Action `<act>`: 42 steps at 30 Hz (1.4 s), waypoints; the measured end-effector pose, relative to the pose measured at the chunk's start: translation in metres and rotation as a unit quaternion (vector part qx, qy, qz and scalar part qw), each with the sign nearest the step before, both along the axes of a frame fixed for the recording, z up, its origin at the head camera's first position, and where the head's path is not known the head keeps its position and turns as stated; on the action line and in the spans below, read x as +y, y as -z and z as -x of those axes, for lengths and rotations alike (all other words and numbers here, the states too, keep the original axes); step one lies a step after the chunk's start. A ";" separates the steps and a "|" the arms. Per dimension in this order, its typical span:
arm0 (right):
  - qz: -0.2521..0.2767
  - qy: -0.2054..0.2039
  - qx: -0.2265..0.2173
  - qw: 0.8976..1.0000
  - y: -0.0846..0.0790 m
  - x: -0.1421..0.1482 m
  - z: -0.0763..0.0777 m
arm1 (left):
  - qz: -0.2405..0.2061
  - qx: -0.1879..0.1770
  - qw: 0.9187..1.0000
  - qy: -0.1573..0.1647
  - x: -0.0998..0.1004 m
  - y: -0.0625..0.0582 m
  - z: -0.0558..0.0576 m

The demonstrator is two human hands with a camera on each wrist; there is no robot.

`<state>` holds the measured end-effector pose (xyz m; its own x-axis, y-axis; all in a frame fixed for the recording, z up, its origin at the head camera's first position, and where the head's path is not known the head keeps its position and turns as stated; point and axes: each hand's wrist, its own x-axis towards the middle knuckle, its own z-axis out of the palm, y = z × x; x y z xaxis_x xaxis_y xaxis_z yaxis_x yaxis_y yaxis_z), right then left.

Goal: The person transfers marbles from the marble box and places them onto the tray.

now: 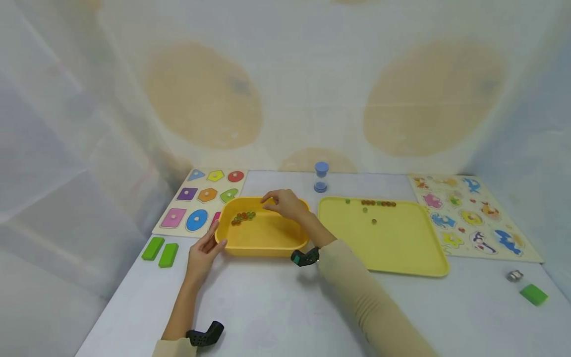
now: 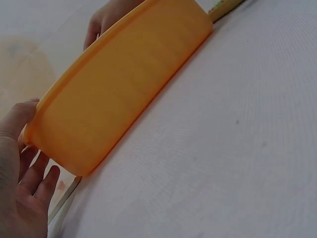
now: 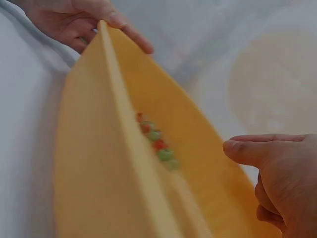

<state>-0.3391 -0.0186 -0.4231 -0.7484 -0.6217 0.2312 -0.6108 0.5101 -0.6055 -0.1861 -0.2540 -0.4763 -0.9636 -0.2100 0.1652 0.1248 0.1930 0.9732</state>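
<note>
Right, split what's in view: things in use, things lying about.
Seemingly in use:
deep bin, left hand holding it, right hand above it
bin beads
flat tray and tray beads, probably

Lying about, it seems:
shape puzzle
animal puzzle
hourglass
green blocks
small metal thing

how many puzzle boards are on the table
2: the shapes board, partly hidden by the yellow bin, at left, and the picture board beside the flat tray at right.

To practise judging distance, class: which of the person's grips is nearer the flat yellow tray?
Right. The right grip is over the right half of the bin, short of the tray; the left grip holds its left end, farther away.
</note>
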 end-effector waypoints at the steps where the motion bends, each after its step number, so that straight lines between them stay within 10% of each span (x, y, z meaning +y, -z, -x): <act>1: -0.014 -0.004 -0.004 1.000 0.002 -0.007 0.001 | 0.002 0.000 1.000 0.002 0.000 0.000 0.000; 8: -0.104 -0.013 -0.026 0.994 0.015 -0.036 0.003 | 0.005 0.003 1.000 0.003 -0.001 0.002 0.002; 27: -0.128 -0.038 -0.022 0.991 0.022 -0.040 0.001 | 0.021 -0.007 1.000 -0.007 0.000 0.000 0.000; 37: 0.003 0.004 0.047 0.999 -0.025 0.063 -0.011 | 0.014 -0.004 1.000 -0.007 -0.002 0.003 0.002; 42: 0.007 0.074 0.075 0.994 -0.014 0.148 -0.008 | 0.007 -0.006 1.000 -0.006 -0.001 0.001 0.001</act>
<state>-0.3315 0.1296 -0.4089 -0.7879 -0.5029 0.3554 -0.6137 0.5931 -0.5211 -0.1870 -0.2546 -0.4771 -0.9627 -0.2202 0.1574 0.1111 0.2087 0.9716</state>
